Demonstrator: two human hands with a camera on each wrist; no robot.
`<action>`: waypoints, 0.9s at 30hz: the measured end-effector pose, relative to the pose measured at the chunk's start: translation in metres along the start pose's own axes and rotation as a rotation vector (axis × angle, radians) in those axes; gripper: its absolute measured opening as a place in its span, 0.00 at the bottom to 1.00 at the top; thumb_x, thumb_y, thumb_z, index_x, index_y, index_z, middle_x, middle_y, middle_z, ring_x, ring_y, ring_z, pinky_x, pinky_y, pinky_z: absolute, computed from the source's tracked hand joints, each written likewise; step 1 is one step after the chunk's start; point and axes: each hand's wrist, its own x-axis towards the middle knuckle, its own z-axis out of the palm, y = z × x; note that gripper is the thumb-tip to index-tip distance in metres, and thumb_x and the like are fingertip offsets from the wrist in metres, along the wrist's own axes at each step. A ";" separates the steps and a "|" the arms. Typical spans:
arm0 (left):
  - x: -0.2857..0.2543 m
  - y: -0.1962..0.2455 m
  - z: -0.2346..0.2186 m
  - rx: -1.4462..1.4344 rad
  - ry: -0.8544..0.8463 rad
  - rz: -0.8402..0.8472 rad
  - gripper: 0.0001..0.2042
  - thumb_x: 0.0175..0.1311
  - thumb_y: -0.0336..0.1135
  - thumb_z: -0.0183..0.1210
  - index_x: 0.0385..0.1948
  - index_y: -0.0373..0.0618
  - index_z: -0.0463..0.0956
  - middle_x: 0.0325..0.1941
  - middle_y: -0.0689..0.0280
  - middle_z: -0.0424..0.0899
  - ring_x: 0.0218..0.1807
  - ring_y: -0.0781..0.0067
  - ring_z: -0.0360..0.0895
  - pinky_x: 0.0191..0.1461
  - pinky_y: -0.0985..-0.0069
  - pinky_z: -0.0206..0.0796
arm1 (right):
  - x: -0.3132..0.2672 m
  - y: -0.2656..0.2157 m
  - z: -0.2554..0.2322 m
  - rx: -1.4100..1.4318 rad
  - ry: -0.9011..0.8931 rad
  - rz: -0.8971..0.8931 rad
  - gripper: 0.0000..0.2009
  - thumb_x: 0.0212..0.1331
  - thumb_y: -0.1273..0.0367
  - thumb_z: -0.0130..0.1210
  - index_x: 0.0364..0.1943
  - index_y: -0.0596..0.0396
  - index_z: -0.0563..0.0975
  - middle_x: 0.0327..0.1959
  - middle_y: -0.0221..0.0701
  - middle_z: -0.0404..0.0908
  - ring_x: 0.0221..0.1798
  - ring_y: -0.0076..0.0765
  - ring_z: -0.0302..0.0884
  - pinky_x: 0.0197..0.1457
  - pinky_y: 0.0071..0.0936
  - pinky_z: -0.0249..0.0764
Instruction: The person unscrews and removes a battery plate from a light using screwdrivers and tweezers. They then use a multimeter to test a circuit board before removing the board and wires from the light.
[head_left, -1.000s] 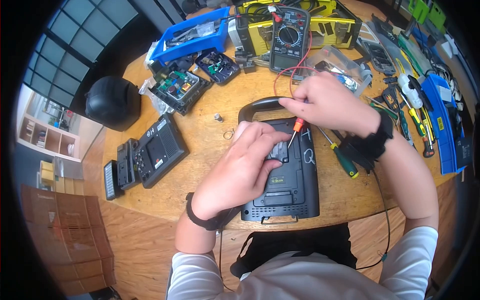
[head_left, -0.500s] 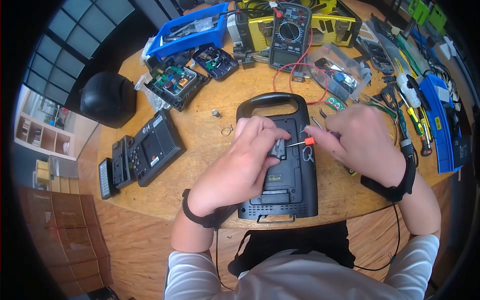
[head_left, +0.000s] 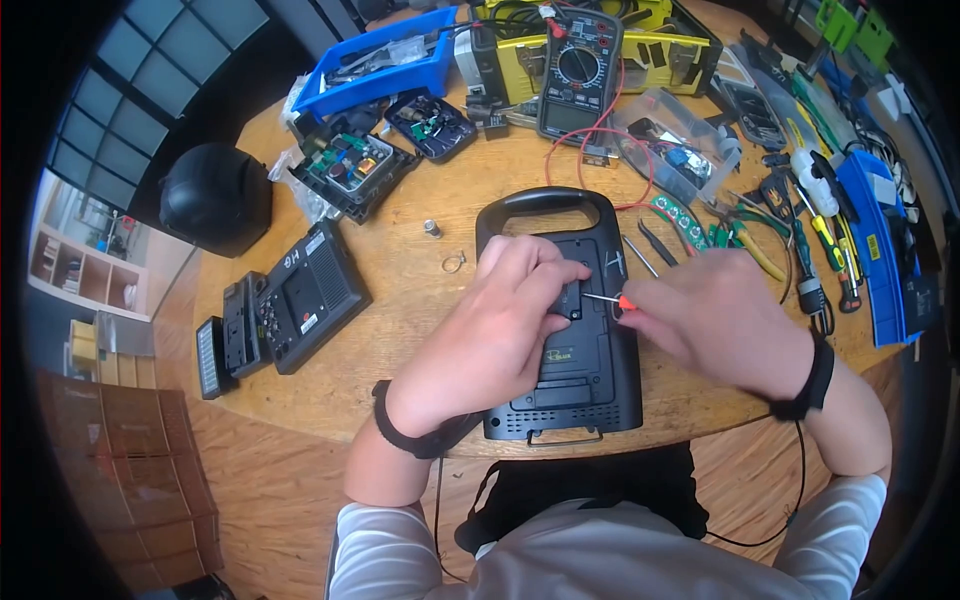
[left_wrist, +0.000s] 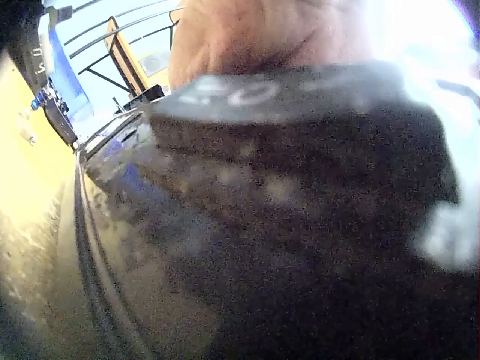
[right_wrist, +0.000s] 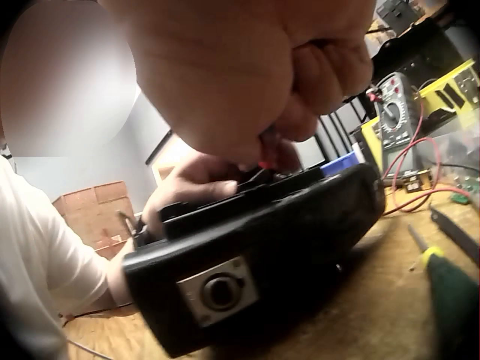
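A black handled device (head_left: 565,405) lies flat on the wooden table, its handle pointing away from the body. My left hand (head_left: 490,335) rests over its middle, thumb and forefinger pinching a small dark part (head_left: 570,300) there. From the right, my right hand (head_left: 715,310) grips a red-handled screwdriver (head_left: 627,302), whose thin shaft reaches the small part near the left fingertips. In the right wrist view the curled right hand (right_wrist: 247,75) is above the device (right_wrist: 262,240), which has a round socket on its side. The left wrist view is mostly dark and blurred.
A multimeter (head_left: 580,75) with red leads and a clear box (head_left: 680,145) stand at the back. Opened devices (head_left: 350,165) and a second black unit (head_left: 315,295) lie left. Pliers (head_left: 755,250), tweezers (head_left: 657,243) and a blue tray (head_left: 880,250) are at right.
My right hand has moved down and to the right, swinging the screwdriver from steep to nearly level. The left hand has stayed on the device.
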 end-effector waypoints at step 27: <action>0.001 0.006 0.001 0.006 0.004 -0.029 0.24 0.51 0.15 0.63 0.53 0.40 0.76 0.50 0.54 0.74 0.55 0.48 0.71 0.62 0.62 0.65 | 0.027 0.017 0.013 -0.005 0.096 -0.037 0.08 0.61 0.62 0.66 0.30 0.48 0.82 0.32 0.35 0.72 0.42 0.47 0.71 0.47 0.43 0.69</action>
